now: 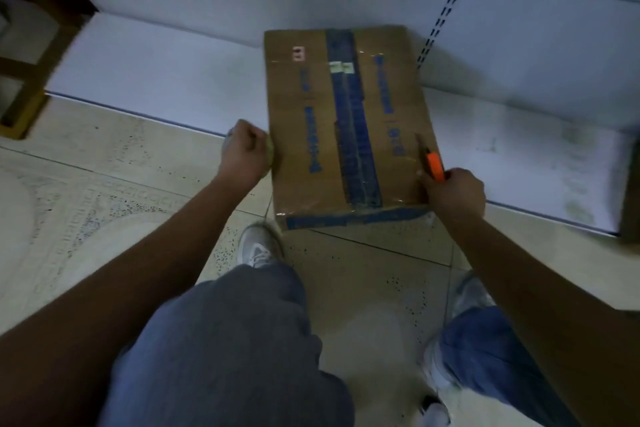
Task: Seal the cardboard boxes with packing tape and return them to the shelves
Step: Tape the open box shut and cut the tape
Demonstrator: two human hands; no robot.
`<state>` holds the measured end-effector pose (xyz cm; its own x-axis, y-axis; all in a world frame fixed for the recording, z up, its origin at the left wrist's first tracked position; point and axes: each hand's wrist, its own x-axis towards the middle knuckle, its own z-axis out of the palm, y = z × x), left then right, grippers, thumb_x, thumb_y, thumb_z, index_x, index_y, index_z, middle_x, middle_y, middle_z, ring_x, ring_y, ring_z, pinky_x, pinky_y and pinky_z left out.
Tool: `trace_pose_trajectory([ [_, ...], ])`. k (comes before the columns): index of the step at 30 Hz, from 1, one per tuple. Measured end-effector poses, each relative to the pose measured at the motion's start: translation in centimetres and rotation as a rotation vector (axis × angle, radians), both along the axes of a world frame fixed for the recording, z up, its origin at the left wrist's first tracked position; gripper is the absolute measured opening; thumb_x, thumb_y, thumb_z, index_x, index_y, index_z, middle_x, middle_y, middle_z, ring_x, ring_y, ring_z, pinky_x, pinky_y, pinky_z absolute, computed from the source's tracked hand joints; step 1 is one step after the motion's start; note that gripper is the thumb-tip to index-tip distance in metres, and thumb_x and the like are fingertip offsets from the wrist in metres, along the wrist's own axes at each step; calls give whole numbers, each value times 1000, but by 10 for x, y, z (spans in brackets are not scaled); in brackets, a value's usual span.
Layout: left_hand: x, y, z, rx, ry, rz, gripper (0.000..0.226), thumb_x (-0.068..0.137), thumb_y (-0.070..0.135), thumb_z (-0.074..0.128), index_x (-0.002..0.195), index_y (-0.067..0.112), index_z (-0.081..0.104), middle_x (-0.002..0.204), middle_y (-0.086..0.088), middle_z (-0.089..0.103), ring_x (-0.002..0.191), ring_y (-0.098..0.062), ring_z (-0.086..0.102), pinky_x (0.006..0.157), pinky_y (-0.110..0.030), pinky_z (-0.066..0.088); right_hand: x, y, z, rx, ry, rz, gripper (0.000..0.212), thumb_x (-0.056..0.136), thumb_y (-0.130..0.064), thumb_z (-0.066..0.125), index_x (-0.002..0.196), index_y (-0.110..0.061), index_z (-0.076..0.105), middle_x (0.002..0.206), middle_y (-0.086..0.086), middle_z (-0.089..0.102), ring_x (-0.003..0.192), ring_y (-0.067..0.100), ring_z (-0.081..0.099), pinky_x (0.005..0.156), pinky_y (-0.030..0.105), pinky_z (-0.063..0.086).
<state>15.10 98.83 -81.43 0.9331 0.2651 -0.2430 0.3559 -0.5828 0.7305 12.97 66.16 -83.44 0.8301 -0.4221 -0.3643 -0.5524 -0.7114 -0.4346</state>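
Between both hands' grips lies the cardboard box (343, 128).

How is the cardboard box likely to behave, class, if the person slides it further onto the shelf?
The cardboard box lies flat on its broad face, so it will probably slide rather than tip. Its top looks flat and taped shut, so it should stay fairly stiff. The white shelf looks smooth, so it may slide easily. Its weight cannot be judged.

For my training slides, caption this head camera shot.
Left hand holds a tape roll beside the cardboard box; right hand holds an orange cutter at its edge.
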Motion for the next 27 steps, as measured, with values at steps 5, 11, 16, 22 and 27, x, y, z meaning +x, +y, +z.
trace_pose_trajectory([
  [5, 35, -22, 19, 195, 140, -214, 24, 104, 25, 38, 117, 6, 48, 115, -21, 60, 103, -38, 60, 91, -50, 51, 1, -17, -1, 107, 114, -155, 50, 88, -52, 68, 97, -4, 63, 83, 11, 67, 65, 23, 65, 61, 33, 56],
  [11, 11, -3, 95, -74, 88, -455, 13, 104, 27, 51, 96, 21, 59, 94, -13, 74, 73, -31, 74, 69, -45, 61, 2, 22, 85, 168, -238, 41, 33, 91, -47, 66, 96, -14, 60, 85, 3, 61, 73, 17, 59, 68, 30, 48],
  [16, -23, -45, 169, -227, 238, -703, 17, 96, 29, 64, 105, 15, 63, 102, -15, 73, 92, -31, 71, 82, -42, 58, -35, 89, 170, 696, -87, 255, 22, 88, -40, 72, 90, -19, 66, 64, -7, 56, 49, 1, 48, 45, 13, 43],
  [22, -56, -57, 204, -192, 335, -780, 20, 97, 8, 60, 114, 16, 57, 105, -18, 70, 88, -35, 72, 72, -36, 61, -63, 78, 194, 635, -290, 72, 25, 89, -32, 72, 89, -8, 65, 81, 14, 69, 53, 11, 48, 57, 27, 43],
  [27, -75, -72, 206, -226, 301, -814, 15, 97, 12, 61, 109, 20, 58, 96, -13, 71, 84, -35, 71, 68, -28, 54, -89, 70, 202, 725, -178, 213, 31, 88, -44, 71, 87, -14, 63, 57, -7, 48, 44, 5, 44, 47, 18, 41],
])
